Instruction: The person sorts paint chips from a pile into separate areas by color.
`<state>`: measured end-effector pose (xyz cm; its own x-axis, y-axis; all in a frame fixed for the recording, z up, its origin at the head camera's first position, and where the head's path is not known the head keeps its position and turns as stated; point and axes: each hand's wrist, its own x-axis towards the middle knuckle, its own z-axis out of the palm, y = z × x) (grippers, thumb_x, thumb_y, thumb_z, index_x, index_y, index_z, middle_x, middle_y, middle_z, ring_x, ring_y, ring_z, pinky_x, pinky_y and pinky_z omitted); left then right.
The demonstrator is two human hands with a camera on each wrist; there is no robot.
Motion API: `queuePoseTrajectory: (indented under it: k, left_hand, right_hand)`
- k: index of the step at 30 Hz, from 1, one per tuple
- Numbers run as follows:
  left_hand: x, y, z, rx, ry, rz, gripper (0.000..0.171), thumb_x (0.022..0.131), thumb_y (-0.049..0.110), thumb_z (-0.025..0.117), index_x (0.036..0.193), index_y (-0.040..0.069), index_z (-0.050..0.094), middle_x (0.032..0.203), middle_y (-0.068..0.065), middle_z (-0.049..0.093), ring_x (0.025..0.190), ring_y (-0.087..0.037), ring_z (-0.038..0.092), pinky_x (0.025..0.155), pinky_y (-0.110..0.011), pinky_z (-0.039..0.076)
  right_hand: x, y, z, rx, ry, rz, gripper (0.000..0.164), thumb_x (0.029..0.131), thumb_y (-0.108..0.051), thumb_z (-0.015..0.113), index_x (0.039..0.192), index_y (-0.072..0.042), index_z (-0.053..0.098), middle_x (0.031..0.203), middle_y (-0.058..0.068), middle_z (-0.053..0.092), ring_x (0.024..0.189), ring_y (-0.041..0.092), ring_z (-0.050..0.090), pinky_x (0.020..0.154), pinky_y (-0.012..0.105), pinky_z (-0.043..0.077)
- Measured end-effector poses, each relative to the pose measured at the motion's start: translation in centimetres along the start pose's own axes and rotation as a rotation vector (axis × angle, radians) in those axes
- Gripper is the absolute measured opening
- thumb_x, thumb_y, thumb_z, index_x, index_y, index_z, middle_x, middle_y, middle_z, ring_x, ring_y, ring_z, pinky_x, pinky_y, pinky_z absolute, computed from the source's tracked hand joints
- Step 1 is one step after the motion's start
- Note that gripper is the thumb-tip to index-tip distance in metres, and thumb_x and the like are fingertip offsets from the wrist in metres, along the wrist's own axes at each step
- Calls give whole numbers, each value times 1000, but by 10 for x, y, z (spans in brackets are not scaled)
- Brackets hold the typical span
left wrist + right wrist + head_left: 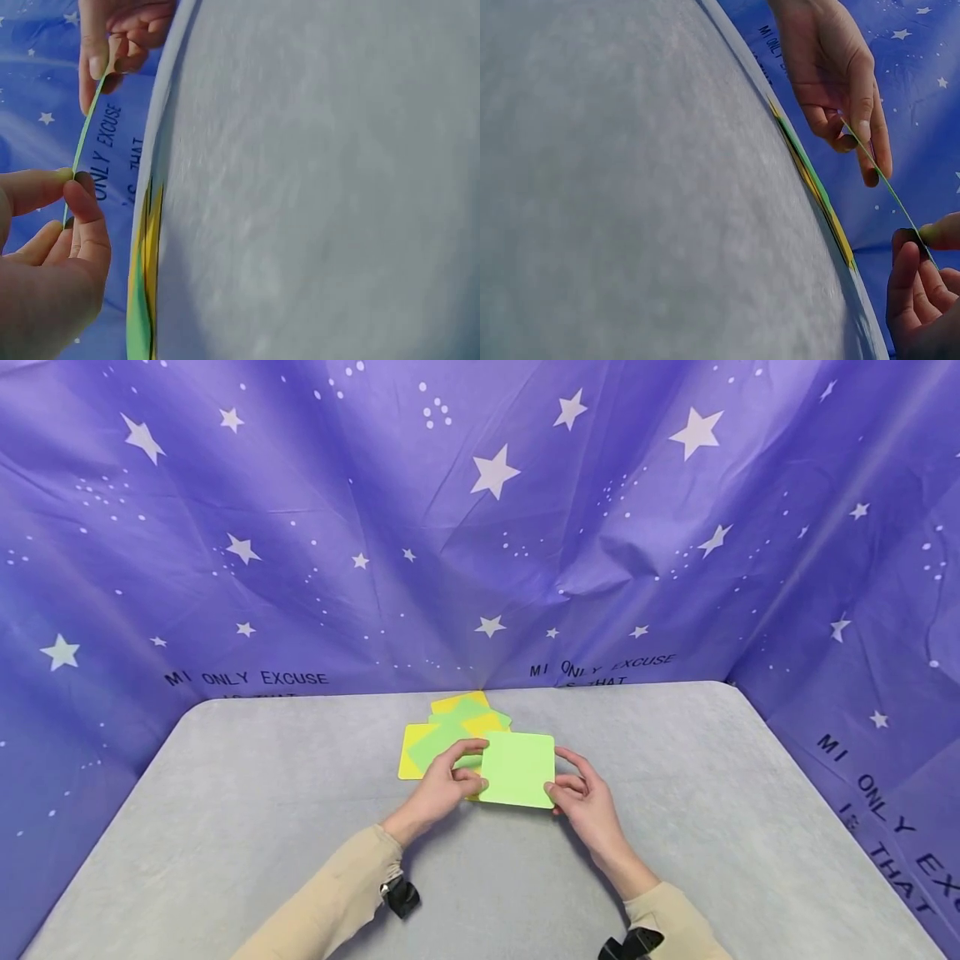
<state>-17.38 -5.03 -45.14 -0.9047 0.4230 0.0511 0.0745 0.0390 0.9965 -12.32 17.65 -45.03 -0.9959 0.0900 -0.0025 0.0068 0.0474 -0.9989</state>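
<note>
Starry cloth (360, 518) hung behind the desk (262, 818). Left fingers (467, 747) and right fingers (579, 762) pinched a green card (517, 770). A weak pinch could drop it.

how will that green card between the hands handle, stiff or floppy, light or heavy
The green card is probably fairly stiff: held at its edges by the left hand and right hand, it looks nearly flat. It is likely light, being very thin edge-on in the wrist views.

Beige sleeves (326, 889); black straps (402, 897)
</note>
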Motion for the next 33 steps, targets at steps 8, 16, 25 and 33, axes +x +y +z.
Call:
queuePoseTrajectory:
  k: [8,16,25,33]
  left_hand:
    - [1,-4,14,-115,-1,4,58,82,-13,59,137,-2,45,116,-17,46,78,-11,59,70,-23,49]
    - [3,-8,25,-158,-9,-4,57,82,-13,60,136,-2,46,109,-12,47,78,-11,59,71,-22,49]
    - [3,-7,39,-175,-17,-10,55,83,-10,61,136,0,48,106,-10,49,76,-11,61,70,-23,48]
    - [4,-8,50,-190,-33,-38,56,83,-9,63,136,-1,47,97,-7,54,76,-11,60,70,-25,49]
  right_hand:
    - [0,5,-13,-60,14,-1,54,85,6,66,136,-7,52,91,13,62,68,8,61,62,25,50]
    - [-1,4,-31,-127,-27,-63,48,87,1,66,133,-1,53,86,11,62,64,7,58,59,25,50]
    - [-6,4,-47,-172,-52,-138,44,88,3,65,131,2,53,85,10,61,60,10,56,56,27,50]
    - [-9,3,-61,-149,-105,-81,42,91,1,62,131,7,50,87,5,63,65,9,58,55,26,50]
